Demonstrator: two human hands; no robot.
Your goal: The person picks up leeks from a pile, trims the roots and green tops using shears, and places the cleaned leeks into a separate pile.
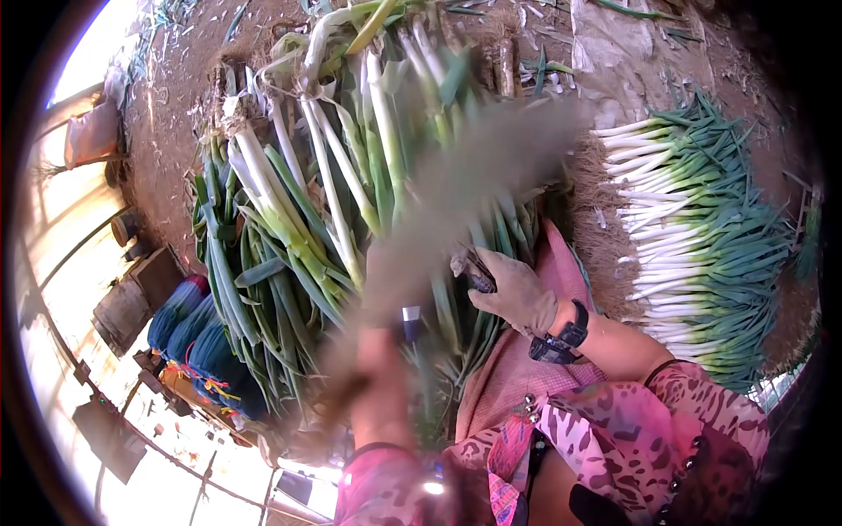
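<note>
Here, the right hand [517, 294], in a pale glove, grasps a short, dark thing [476, 272] whose shape is hard to make out. Two dark bands [561, 337] circle that wrist. The left hand [380, 340] is blurred, and a wide grey-brown streak [456, 197] slants across it; whether its fingers are clenched or loose, I cannot tell.

Just beyond the hands, and around them, lies a loose heap of green onions [285, 197]. They are long and untidy, with thick white stems running through pale green into dark, drooping leaves, some with torn, papery skins near the top. A pink cloth [517, 364] spreads beside the right arm.

Farther to the right, a neat row of green onions [675, 237] rests on the brown ground [167, 167], stems clean and white, tangled brown roots to the left, leaves fanned right. Blue bundles [210, 346] stand at the far left.
</note>
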